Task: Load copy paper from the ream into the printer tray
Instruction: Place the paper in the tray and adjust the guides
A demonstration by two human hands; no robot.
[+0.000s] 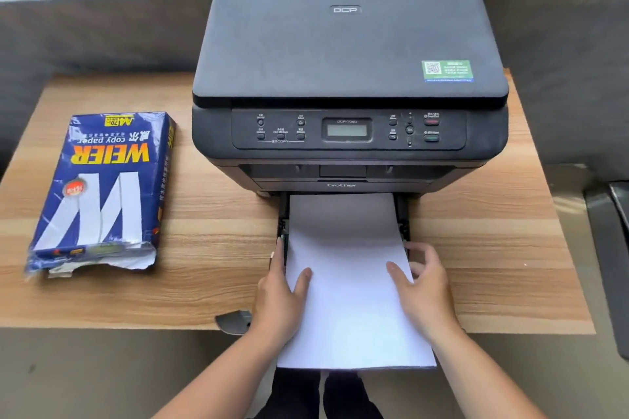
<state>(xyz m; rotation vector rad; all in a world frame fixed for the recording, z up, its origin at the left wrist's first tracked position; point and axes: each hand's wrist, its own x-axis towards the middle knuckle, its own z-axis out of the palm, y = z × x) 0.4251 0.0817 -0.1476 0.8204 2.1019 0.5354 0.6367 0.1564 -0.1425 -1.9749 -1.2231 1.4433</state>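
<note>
A dark grey printer point(347, 54) stands on a wooden table. Its paper tray point(403, 214) is pulled out toward me at the bottom front. A stack of white copy paper point(350, 265) lies in the tray, with its near end sticking out past the table edge. My left hand point(279, 292) grips the stack's left edge, thumb on top. My right hand point(422, 286) grips the right edge, thumb on top, fingers curled beside the tray's side. The blue ream point(102, 190), marked "WEIER copy paper", lies to the left with its near end torn open.
The wooden table point(493, 248) has bare room on both sides of the tray. A grey piece point(235, 321) sticks out at the table's front edge left of my arm. A dark chair part point(609, 248) is at the far right. My legs show below the paper.
</note>
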